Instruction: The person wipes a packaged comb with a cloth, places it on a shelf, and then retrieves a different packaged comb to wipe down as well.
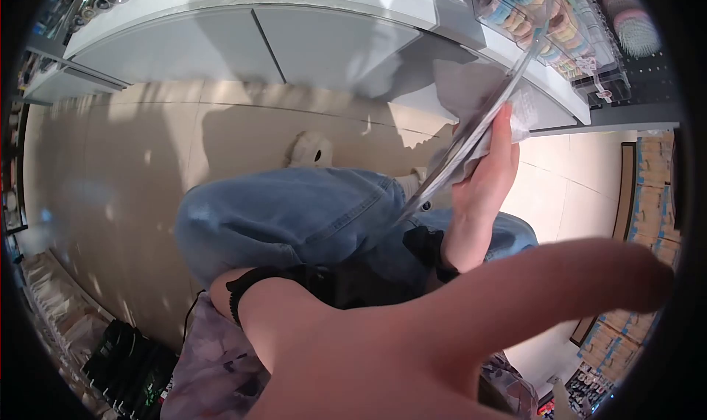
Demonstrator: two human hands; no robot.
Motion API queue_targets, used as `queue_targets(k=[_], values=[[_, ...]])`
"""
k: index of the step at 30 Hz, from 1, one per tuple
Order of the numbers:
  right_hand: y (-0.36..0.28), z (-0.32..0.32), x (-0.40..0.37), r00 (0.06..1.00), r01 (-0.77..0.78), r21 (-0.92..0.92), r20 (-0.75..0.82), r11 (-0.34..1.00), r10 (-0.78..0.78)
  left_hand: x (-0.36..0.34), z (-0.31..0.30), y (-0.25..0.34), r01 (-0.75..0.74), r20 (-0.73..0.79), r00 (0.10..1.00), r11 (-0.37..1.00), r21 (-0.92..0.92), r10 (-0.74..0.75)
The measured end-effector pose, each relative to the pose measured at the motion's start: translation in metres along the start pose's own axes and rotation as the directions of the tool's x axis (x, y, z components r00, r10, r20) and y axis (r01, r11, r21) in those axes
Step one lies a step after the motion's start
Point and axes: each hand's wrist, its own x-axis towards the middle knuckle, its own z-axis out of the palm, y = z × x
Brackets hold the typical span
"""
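My left hand (pixel 368 354) looms large at the bottom, very near the camera. One digit stretches out to the right, and its other fingers are cut off by the lower edge; I see nothing held in it. Right of centre, my right hand (pixel 486 173) grips a thin, flat, glossy sheet or packet (pixel 471 129), seen nearly edge-on and tilted. Crumpled whitish, see-through material (pixel 524 114) shows beside its fingers. Black bands circle both wrists.
My knees in blue jeans (pixel 287 206) are bent over the tiled floor (pixel 132 170), with a fluffy white shoe (pixel 309 151) beyond. Grey cabinets (pixel 339 52) run ahead. Clear boxes of pastel items (pixel 526 11) stand upper right, packed shelves (pixel 648 192) far right, and black goods (pixel 125 361) lower left.
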Motion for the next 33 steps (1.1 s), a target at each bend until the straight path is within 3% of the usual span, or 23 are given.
queue_targets(k=[7,9,13,15,16,17,18,19,21,23,24,25,27,29,30,31,32,33], values=[[0.003,-0.008,0.003,0.998,-0.067,-0.016,0.008,0.998,0.068,0.005,-0.007,0.003,-0.060,-0.056,0.996,0.997,0.053,0.063],[0.003,-0.007,0.003,0.999,-0.007,-0.023,0.053,1.000,0.008,0.011,-0.013,0.008,-0.101,-0.108,0.988,0.992,0.074,0.109],[-0.003,-0.001,-0.002,0.996,-0.034,0.075,0.080,0.997,0.027,0.022,-0.026,-0.003,-0.193,-0.151,0.966,0.975,0.111,0.209],[-0.009,0.006,-0.007,0.997,-0.050,0.047,-0.059,0.998,0.052,0.033,-0.039,-0.026,-0.233,0.098,0.971,0.951,0.201,0.217],[0.018,-0.025,0.010,0.990,-0.108,0.227,0.111,0.968,0.084,0.038,-0.048,-0.027,-0.180,0.181,0.978,0.867,0.464,0.106],[0.003,-0.009,0.003,1.000,0.000,0.142,0.006,0.990,0.000,0.039,-0.042,-0.040,-0.092,0.047,0.996,0.825,0.558,0.079],[-0.001,-0.007,0.001,0.999,0.024,0.136,-0.033,0.990,-0.020,0.034,-0.044,-0.052,0.016,0.021,0.999,0.754,0.657,-0.040],[-0.004,-0.007,-0.001,0.997,0.049,0.133,-0.068,0.990,-0.040,0.032,-0.044,-0.068,0.030,0.013,0.998,0.721,0.692,-0.054],[-0.004,-0.010,-0.002,0.995,0.092,0.205,-0.045,0.974,-0.084,0.022,-0.038,-0.090,0.183,-0.067,0.980,0.728,0.661,-0.186],[0.001,-0.015,0.000,0.989,0.145,0.225,-0.056,0.963,-0.136,0.015,-0.040,-0.103,0.295,0.073,0.893,0.701,0.649,-0.444],[-0.003,-0.011,-0.003,0.984,0.180,0.267,-0.047,0.947,-0.174,0.006,-0.040,-0.116,0.284,0.165,0.870,0.745,0.603,-0.465],[-0.008,-0.008,-0.009,0.987,0.162,0.234,-0.034,0.959,-0.159,-0.002,-0.038,-0.129,0.280,0.258,0.837,0.784,0.554,-0.482],[0.006,-0.029,0.001,0.976,0.196,0.009,0.094,0.981,-0.196,-0.015,-0.024,-0.140,0.494,0.191,0.808,0.818,0.293,-0.557],[-0.004,-0.011,-0.004,0.898,0.432,-0.117,0.146,0.894,-0.414,-0.020,-0.017,-0.145,0.549,0.087,0.809,0.800,0.241,-0.581],[-0.014,-0.003,-0.011,0.845,0.512,-0.139,0.262,0.848,-0.467,-0.017,-0.016,-0.140,0.442,0.047,0.882,0.857,0.264,-0.469],[-0.008,-0.006,-0.014,0.851,0.477,-0.172,0.335,0.862,-0.404,-0.016,-0.018,-0.135,0.335,0.010,0.935,0.895,0.293,-0.353],[-0.007,-0.007,-0.014,0.848,0.482,-0.177,0.338,0.858,-0.407,-0.017,-0.022,-0.134,0.431,-0.014,0.900,0.885,0.177,-0.436],[-0.006,-0.005,-0.014,0.837,0.459,-0.149,0.403,0.876,-0.370,-0.016,-0.025,-0.131,0.429,-0.012,0.901,0.886,0.176,-0.434]])
